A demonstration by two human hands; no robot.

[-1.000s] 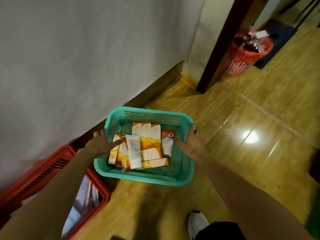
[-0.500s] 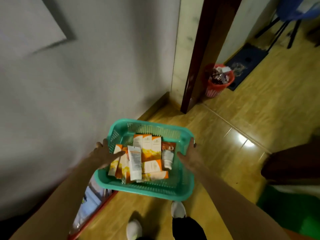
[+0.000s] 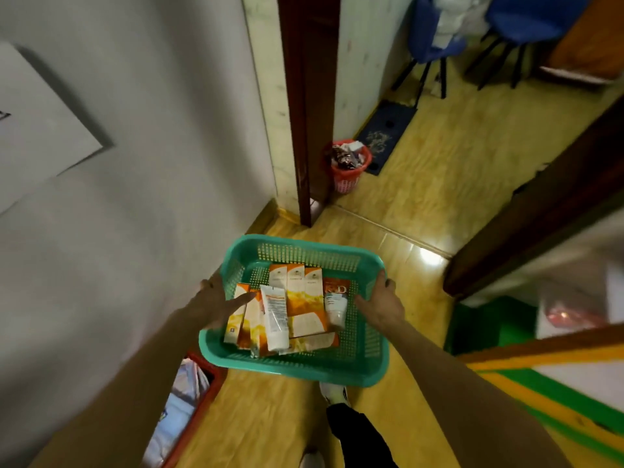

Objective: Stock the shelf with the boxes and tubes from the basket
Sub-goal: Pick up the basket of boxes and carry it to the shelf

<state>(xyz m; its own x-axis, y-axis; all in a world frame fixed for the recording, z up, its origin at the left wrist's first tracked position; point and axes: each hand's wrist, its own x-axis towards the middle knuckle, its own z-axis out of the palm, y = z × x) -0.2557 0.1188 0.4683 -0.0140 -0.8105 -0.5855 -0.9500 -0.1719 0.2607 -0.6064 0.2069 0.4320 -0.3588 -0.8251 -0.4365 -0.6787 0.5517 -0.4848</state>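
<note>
The person carries a teal plastic basket [image 3: 297,363] in the air above the yellow floor [image 3: 405,197], close to the grey wall [image 3: 135,231]. The left hand [image 3: 216,300] grips the left rim, thumb inside; the right hand [image 3: 381,304] curls over the right rim. Inside lie orange-and-white boxes [image 3: 296,292] and two tubes — a white tube [image 3: 275,317] over the boxes, and a smaller tube [image 3: 335,305] at the right.

2 hands [image 3: 216,304] gripping basket [image 3: 304,366], boxes [image 3: 297,292] apparently inside
</note>
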